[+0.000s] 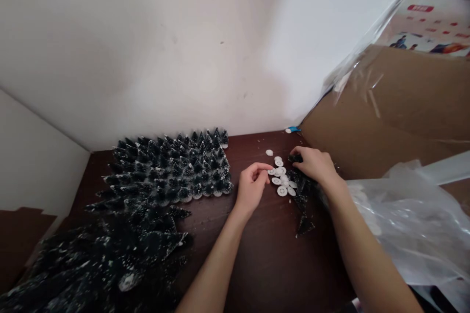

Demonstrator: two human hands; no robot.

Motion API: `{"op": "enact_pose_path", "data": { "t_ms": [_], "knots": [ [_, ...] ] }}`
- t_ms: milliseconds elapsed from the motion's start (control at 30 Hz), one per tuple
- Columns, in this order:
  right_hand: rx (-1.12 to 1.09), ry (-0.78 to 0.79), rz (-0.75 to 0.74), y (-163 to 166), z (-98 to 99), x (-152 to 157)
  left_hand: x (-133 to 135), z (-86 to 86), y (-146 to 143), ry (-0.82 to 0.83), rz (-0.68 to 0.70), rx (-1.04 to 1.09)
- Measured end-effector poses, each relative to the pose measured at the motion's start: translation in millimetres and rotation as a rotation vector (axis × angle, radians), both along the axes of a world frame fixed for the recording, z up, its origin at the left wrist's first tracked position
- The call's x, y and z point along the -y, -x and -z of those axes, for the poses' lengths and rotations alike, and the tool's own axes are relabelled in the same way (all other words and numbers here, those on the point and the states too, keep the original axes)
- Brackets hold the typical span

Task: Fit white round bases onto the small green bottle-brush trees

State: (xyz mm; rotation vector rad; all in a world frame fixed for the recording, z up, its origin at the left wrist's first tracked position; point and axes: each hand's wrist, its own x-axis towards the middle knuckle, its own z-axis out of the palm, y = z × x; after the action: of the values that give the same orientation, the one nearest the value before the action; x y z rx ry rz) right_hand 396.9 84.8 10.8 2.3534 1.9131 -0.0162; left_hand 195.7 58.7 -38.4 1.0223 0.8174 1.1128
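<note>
While a white wall (183,49) rose plain behind, with a few small marks on it, the dark brown table (271,259) ran up to its foot. Brown cardboard (422,102) stood along the right side, a printed sheet (436,24) above it; a clear plastic bag (411,230) bulged below, partly behind the right forearm. Left of centre, small snow-flecked trees (179,168) in close rows; nearer, a heap of larger trees (103,254), lower edge out of view. A blue scrap (294,129) lay by the far corner. White discs (282,190) lay clustered between the hands, some overlapping; dark pieces (303,200) lay just right of them, partly under the right hand. Left hand (253,183): forefinger stretched to the nearest disc, thumb slightly apart, other fingers curled; whether it gripped the disc, could not tell. Right hand (314,161): fingers bent, thumb and forefinger closed about a dark tuft (294,158) beyond the pieces.
</note>
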Motion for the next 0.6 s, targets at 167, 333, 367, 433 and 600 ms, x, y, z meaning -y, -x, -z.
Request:
{"op": "enact_pose_path", "data": {
  "t_ms": [167, 333, 367, 433, 600],
  "knots": [
    [-0.319, -0.433, -0.046, 6.0, -13.7, 3.1, 0.0, -1.6, 0.4, 0.022, -0.005, -0.004],
    [-1.064, -0.671, -0.131, 36.5, -31.1, 13.7, -0.6, 0.8, -1.9, 0.049, -0.054, 0.066],
    [-1.186, -0.643, -0.14, 43.7, -32.0, 15.2, -0.9, 1.6, -2.7, 0.048, -0.062, 0.076],
    [-1.387, -0.523, -0.147, 56.1, -29.9, 16.5, -1.6, 3.0, -3.8, 0.056, -0.072, 0.102],
    [-1.625, -0.318, -0.125, 68.0, -10.1, 13.9, -3.6, 3.9, -1.8, 0.146, -0.064, 0.265]
  ]
}}
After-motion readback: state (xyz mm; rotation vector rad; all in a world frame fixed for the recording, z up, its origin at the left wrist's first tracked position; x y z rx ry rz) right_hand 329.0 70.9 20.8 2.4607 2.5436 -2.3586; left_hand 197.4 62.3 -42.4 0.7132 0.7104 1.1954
